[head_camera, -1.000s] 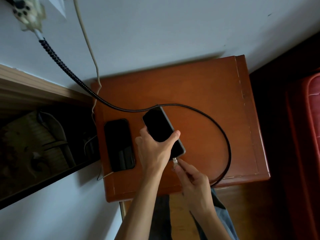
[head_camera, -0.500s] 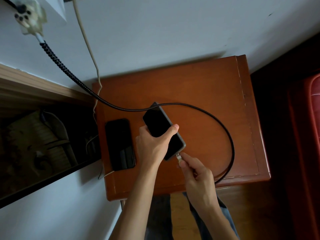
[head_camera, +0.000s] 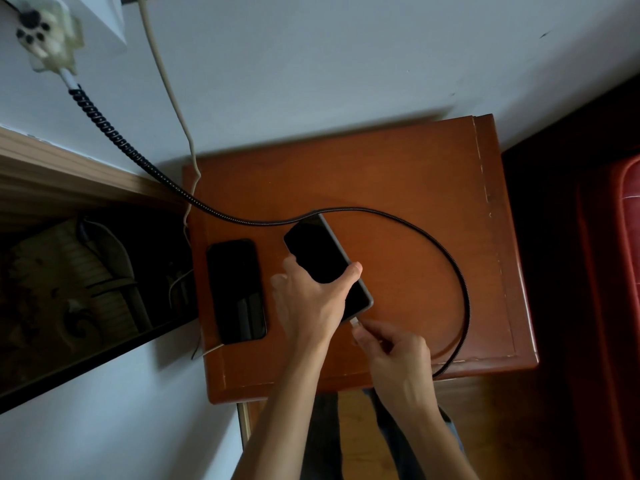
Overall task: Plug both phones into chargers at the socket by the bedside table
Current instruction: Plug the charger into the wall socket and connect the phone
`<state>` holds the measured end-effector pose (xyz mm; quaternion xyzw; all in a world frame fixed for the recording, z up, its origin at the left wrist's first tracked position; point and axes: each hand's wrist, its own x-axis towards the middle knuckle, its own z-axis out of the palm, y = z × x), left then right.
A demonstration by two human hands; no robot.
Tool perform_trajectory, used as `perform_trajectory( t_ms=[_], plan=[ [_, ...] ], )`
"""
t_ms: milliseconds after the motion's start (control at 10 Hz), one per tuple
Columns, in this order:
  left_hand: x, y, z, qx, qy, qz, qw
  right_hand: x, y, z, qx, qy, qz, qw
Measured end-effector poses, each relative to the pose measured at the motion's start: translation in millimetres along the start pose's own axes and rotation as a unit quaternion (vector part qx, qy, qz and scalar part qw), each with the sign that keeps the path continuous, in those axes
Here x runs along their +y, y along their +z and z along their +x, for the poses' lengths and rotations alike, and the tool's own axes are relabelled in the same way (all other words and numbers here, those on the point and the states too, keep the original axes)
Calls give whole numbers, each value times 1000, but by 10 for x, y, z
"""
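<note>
My left hand (head_camera: 311,303) grips a grey-edged phone (head_camera: 322,258) with a dark screen, held tilted over the brown bedside table (head_camera: 415,188). My right hand (head_camera: 391,351) pinches the silver plug (head_camera: 355,323) of a black braided cable (head_camera: 460,282), which sits against the phone's lower edge. The cable loops right across the table and runs up to a pale charger (head_camera: 48,39) in the wall socket at top left. A second black phone (head_camera: 235,289) lies flat on the table's left side, with a thin white cable (head_camera: 207,351) at its near end.
A cream cord (head_camera: 166,81) hangs down the wall to the table's back left corner. A wooden ledge (head_camera: 62,171) and a dark gap with cluttered things lie to the left. Something red (head_camera: 627,271) stands at the right. My legs show below the table's front edge.
The phone has shifted slightly away and right in my left hand. My right hand has brought the plug up against the phone's lower edge, and the cable loop has widened to the right.
</note>
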<state>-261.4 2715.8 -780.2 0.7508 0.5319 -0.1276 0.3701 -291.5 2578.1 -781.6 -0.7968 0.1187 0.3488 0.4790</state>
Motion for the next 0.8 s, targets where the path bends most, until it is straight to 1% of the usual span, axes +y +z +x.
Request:
perform_trajectory(
  t_ms=[200, 300, 400, 500, 600, 700, 800],
  plan=[
    [-45, 56, 34, 31, -1, -5, 1000, 26, 82, 77, 28, 25, 3, 999],
    [-95, 107, 43, 44, 8, 16, 999, 34, 118, 99, 7, 27, -24, 999],
    [-177, 149, 27, 67, 32, 66, 995, 1, 178, 99, -23, 9, -117, 993],
    [-259, 174, 38, 80, 48, 126, 988, -17, 202, 115, -12, 17, -140, 990],
    [-311, 160, 21, 68, 47, 167, 982, -110, 163, 127, -18, 38, -143, 989],
    [-307, 77, -8, 22, 36, 165, 985, -338, 22, 123, -14, 28, -130, 991],
    [-181, -118, -83, 2, 9, 142, 990, -690, -158, 87, 0, -16, -91, 996]
  ],
)
